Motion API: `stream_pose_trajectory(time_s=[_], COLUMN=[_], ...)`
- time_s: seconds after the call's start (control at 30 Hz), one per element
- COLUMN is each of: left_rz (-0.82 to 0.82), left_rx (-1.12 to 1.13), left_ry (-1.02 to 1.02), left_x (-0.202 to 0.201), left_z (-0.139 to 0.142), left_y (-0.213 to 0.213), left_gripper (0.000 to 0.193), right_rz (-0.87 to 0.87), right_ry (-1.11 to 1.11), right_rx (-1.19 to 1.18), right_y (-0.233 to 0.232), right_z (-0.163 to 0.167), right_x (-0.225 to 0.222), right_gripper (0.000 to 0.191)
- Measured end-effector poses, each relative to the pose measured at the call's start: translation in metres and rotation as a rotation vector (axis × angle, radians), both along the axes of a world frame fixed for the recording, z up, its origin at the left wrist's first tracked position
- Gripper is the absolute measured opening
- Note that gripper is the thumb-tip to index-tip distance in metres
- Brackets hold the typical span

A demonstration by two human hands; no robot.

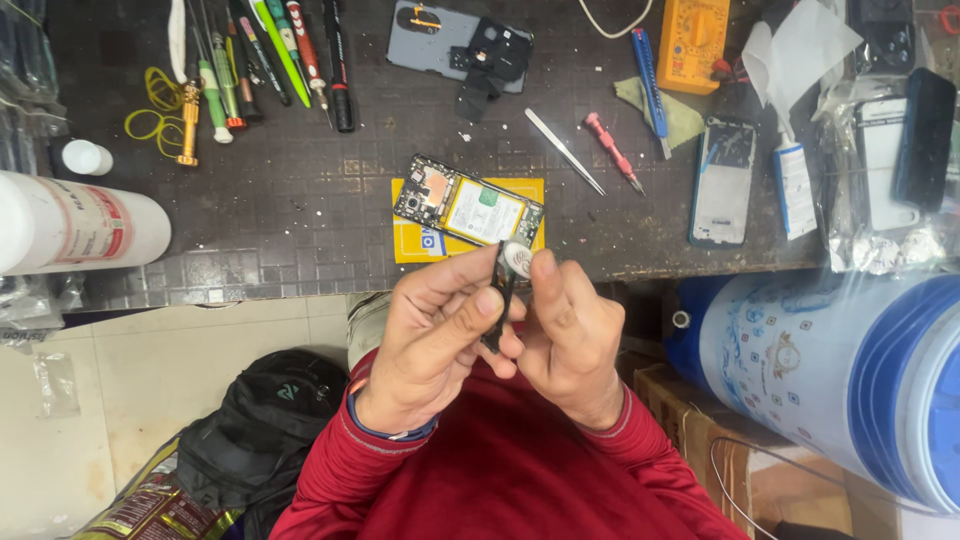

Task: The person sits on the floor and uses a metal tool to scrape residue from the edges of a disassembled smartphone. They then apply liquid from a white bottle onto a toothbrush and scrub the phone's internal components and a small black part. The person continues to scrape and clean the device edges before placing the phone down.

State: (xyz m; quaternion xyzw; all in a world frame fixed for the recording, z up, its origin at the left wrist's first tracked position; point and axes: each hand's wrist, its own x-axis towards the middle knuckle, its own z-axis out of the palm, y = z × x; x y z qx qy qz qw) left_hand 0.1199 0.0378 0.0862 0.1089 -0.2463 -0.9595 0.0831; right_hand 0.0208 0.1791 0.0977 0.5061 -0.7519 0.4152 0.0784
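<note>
My left hand (pixel 435 335) and my right hand (pixel 565 335) are raised together in front of my chest, both pinching a small black phone part with a round silver speaker (pixel 512 262) on it. Just beyond them, an opened phone (pixel 470 205) with its battery and circuit board showing lies on a yellow card (pixel 410 240) on the dark bench. My red sleeves fill the bottom of the view.
Screwdrivers and tools (pixel 250 60) lie at the back left, tweezers (pixel 565 150) and a red screwdriver (pixel 612 150) to the right. A phone frame (pixel 722 180), a back cover (pixel 455 45), a yellow multimeter (pixel 692 40), a white bottle (pixel 70 225), a blue-white barrel (pixel 830 370) and a black backpack (pixel 265 420) surround me.
</note>
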Motion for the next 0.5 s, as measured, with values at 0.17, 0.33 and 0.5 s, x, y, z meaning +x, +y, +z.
stream_pose_trajectory(time_s=[0.17,0.33,0.5], left_rz=[0.041,0.095,0.119], left_rx=[-0.026,-0.148,-0.189], left_ry=[-0.002,0.065,0.046], left_x=[-0.0009,0.0024,-0.0035], left_z=[0.0003,0.0012,0.0028], left_y=[-0.0021,0.0,-0.0014], left_gripper=[0.045,0.044,0.038], right_rz=[0.022,0.06,0.085], right_ry=[0.008,-0.042,-0.142], right_rx=[-0.004,-0.026,-0.081], right_y=[-0.002,-0.0028,-0.0007], right_z=[0.0003,0.003,0.0048], right_x=[0.0041,0.0042,0.007], right_gripper=[0.088,0.087,0.074])
